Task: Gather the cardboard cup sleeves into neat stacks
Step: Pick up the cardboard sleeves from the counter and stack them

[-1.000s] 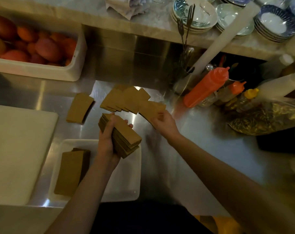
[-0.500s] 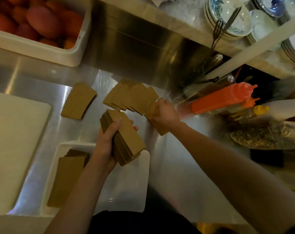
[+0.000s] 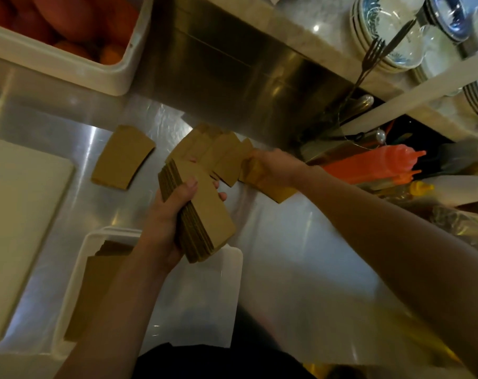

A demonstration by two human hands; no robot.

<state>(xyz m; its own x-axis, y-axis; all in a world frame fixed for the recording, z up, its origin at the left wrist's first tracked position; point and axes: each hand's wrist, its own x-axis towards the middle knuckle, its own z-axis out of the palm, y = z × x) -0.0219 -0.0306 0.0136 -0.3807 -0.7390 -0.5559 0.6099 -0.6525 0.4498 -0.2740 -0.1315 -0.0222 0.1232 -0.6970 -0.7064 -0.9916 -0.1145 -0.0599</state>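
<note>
My left hand grips a thick stack of brown cardboard sleeves above the white tray. My right hand is closed on a few sleeves at the right end of a fanned row of sleeves lying on the steel counter. A small separate pile of sleeves rests to the left of the row. Another stack of sleeves lies in the tray's left side, partly hidden by my left forearm.
A white cutting board lies at the left. A white tub of fruit stands at the back left. Orange and yellow squeeze bottles lie at the right. A raised shelf holds stacked plates and a fork.
My right hand has slid left along the counter and closed on the sleeves at the row's right end. The left hand keeps holding its stack. The camera has tilted closer.
</note>
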